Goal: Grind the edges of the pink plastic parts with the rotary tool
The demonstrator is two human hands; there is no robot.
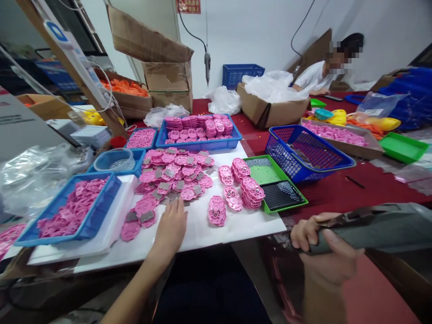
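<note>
Our left hand [171, 227] lies open, fingers flat on the white worktop board [202, 234], touching the pink plastic face-shaped pieces [168, 177] spread at twelve o'clock. Our right hand [320, 252] is closed around a grey electric screwdriver [371, 227]. A green plastic screw tray [275, 186] sits at one o'clock.

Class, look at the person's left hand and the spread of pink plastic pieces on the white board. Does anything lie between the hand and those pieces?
Nothing visible does. The left hand lies flat on the white board, its fingers at the near edge of the pink pieces. The right hand, apart at the table edge, holds a grey tool.
</note>
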